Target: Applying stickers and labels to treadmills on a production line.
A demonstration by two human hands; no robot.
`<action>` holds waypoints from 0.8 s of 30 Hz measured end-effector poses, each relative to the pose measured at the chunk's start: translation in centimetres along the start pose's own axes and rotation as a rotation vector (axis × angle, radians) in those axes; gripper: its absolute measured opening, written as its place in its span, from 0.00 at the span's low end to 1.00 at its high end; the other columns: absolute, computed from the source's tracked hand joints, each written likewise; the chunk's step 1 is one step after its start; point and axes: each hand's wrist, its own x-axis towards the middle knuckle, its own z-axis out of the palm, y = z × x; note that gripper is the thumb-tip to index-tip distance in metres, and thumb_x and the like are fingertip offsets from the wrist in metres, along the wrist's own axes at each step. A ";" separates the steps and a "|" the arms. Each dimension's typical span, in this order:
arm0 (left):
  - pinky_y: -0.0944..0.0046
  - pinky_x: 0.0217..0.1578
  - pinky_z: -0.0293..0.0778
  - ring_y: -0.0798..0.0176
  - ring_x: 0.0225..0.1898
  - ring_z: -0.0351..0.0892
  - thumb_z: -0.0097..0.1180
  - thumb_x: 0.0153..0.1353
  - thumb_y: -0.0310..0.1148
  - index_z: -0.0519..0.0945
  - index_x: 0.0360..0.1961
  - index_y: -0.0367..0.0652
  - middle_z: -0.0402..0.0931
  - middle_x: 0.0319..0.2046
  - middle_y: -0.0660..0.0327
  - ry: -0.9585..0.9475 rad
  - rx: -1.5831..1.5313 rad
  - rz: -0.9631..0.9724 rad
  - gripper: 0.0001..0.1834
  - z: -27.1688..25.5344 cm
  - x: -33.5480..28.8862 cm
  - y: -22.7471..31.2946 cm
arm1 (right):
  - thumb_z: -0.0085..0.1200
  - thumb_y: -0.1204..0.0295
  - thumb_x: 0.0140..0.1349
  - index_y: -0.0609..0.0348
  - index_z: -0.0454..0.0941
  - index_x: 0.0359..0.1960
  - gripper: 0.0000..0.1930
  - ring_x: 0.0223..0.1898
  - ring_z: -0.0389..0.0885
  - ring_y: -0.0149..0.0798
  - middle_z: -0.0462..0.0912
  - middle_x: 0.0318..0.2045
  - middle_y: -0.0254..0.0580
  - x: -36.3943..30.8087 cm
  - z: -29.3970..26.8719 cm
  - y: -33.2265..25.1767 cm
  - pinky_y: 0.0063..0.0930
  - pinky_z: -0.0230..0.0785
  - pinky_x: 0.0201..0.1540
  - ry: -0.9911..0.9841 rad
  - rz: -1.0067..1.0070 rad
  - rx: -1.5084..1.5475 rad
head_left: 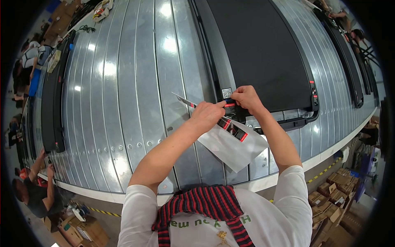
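A dark treadmill deck (263, 53) with a black belt lies on the metal table, its near corner under my hands. On the corner's grey side rail are a white square code label (226, 93) and, just below it, a black-and-red sticker (230, 110). My left hand (209, 115) is closed on a white sticker sheet (234, 150), its index finger reaching to the sticker's left edge. The sheet hangs toward me and carries more black-and-red stickers. My right hand (247, 99) pinches at the sticker's upper right corner; its fingertips partly hide the spot.
Long ribbed metal panels form the table (123, 82). Another black deck (55, 94) lies at the left, more (341, 53) at the right. People work along both sides; one person (39, 189) is at the lower left. Cardboard boxes (333, 193) are stacked on the lower right.
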 end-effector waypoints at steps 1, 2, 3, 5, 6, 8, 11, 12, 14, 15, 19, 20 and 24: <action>0.56 0.27 0.70 0.50 0.30 0.74 0.46 0.43 0.25 0.72 0.20 0.38 0.69 0.48 0.59 0.008 -0.004 -0.007 0.03 0.1 0.0 0.0 | 0.52 0.75 0.44 0.67 0.74 0.20 0.06 0.11 0.65 0.24 0.71 0.11 0.35 -0.1 0.1 -0.2 0.17 0.56 0.12 0.017 -0.002 -0.036; 0.56 0.28 0.70 0.50 0.30 0.74 0.46 0.42 0.25 0.72 0.20 0.38 0.69 0.48 0.60 0.015 -0.008 -0.014 0.03 0.2 0.0 0.0 | 0.52 0.75 0.44 0.68 0.74 0.20 0.06 0.11 0.66 0.23 0.71 0.11 0.35 -0.2 0.2 -0.3 0.17 0.57 0.12 0.034 -0.003 -0.072; 0.56 0.28 0.70 0.50 0.30 0.74 0.46 0.42 0.25 0.72 0.20 0.38 0.69 0.48 0.60 0.016 -0.006 -0.009 0.03 0.2 0.1 0.0 | 0.52 0.75 0.44 0.68 0.74 0.20 0.06 0.11 0.66 0.23 0.71 0.11 0.35 -0.2 0.1 -0.2 0.17 0.57 0.12 0.040 -0.004 -0.070; 0.56 0.28 0.71 0.50 0.30 0.74 0.47 0.42 0.24 0.73 0.20 0.38 0.69 0.47 0.60 0.014 0.018 -0.005 0.03 0.2 0.6 -0.1 | 0.55 0.73 0.43 0.66 0.74 0.19 0.07 0.14 0.72 0.30 0.74 0.13 0.40 0.0 -0.2 -0.3 0.22 0.64 0.17 0.054 -0.028 -0.224; 0.56 0.28 0.71 0.50 0.30 0.74 0.47 0.42 0.24 0.73 0.20 0.38 0.69 0.47 0.60 0.016 0.023 -0.005 0.03 0.3 0.7 -0.1 | 0.55 0.73 0.43 0.66 0.74 0.19 0.07 0.14 0.72 0.30 0.74 0.13 0.40 -0.2 0.0 -0.6 0.22 0.64 0.17 0.055 -0.034 -0.223; 0.56 0.27 0.71 0.55 0.29 0.75 0.48 0.43 0.24 0.75 0.18 0.41 0.70 0.31 0.60 0.079 0.056 0.022 0.04 0.3 0.8 -0.5 | 0.58 0.66 0.42 0.63 0.73 0.19 0.12 0.20 0.77 0.42 0.76 0.17 0.47 -0.7 0.0 -2.1 0.30 0.69 0.24 0.277 -0.354 -0.947; 0.55 0.27 0.71 0.53 0.29 0.75 0.49 0.44 0.27 0.76 0.19 0.42 0.72 0.30 0.59 0.104 0.000 0.041 0.04 0.2 -0.4 -1.7 | 0.55 0.67 0.44 0.60 0.71 0.25 0.11 0.30 0.75 0.49 0.77 0.25 0.47 -0.8 1.1 -3.5 0.36 0.68 0.32 0.283 -0.533 -1.096; 0.55 0.27 0.71 0.53 0.29 0.75 0.49 0.44 0.27 0.76 0.19 0.42 0.72 0.30 0.59 0.123 0.026 0.019 0.04 -0.4 -1.2 -1.8 | 0.54 0.67 0.45 0.60 0.71 0.28 0.11 0.34 0.74 0.47 0.76 0.28 0.44 -0.4 1.9 -2.8 0.36 0.67 0.34 0.289 -0.721 -1.144; 0.54 0.28 0.71 0.52 0.30 0.75 0.50 0.44 0.30 0.77 0.20 0.44 0.74 0.26 0.57 -0.142 0.035 -0.109 0.04 -1.4 -5.0 -1.5 | 0.44 0.75 0.45 0.64 0.69 0.34 0.12 0.40 0.70 0.47 0.73 0.34 0.50 -2.0 4.2 -0.6 0.35 0.60 0.48 0.238 -1.248 -1.082; 0.54 0.27 0.71 0.51 0.30 0.76 0.50 0.44 0.31 0.77 0.20 0.45 0.75 0.23 0.56 -0.101 0.007 -0.130 0.05 -0.6 -7.1 -1.1 | 0.44 0.75 0.46 0.67 0.68 0.37 0.14 0.43 0.69 0.48 0.72 0.37 0.51 -3.1 4.5 0.9 0.36 0.59 0.50 0.212 -1.165 -1.055; 0.55 0.26 0.70 0.53 0.25 0.75 0.52 0.48 0.37 0.76 0.29 0.47 0.75 0.21 0.55 -0.199 -0.134 -0.196 0.09 -3.6 -13.9 2.2 | 0.54 0.67 0.48 0.66 0.65 0.44 0.23 0.50 0.64 0.48 0.68 0.45 0.51 -5.3 3.4 3.8 0.39 0.53 0.54 0.222 -0.801 -1.090; 0.55 0.26 0.70 0.53 0.25 0.75 0.52 0.48 0.37 0.76 0.29 0.47 0.75 0.21 0.55 -0.156 -0.104 -0.264 0.09 -5.4 -16.4 3.1 | 0.54 0.65 0.48 0.68 0.64 0.47 0.26 0.52 0.63 0.49 0.67 0.48 0.52 -4.6 3.4 4.2 0.39 0.51 0.56 0.235 -0.819 -1.114; 0.66 0.33 0.71 0.70 0.29 0.74 0.51 0.52 0.35 0.76 0.41 0.46 0.77 0.29 0.61 0.405 -0.671 -0.751 0.14 -7.0 -26.0 7.8 | 0.48 0.61 0.54 0.71 0.60 0.51 0.28 0.56 0.58 0.50 0.63 0.52 0.57 0.3 3.2 4.9 0.40 0.47 0.59 0.192 -1.047 -1.134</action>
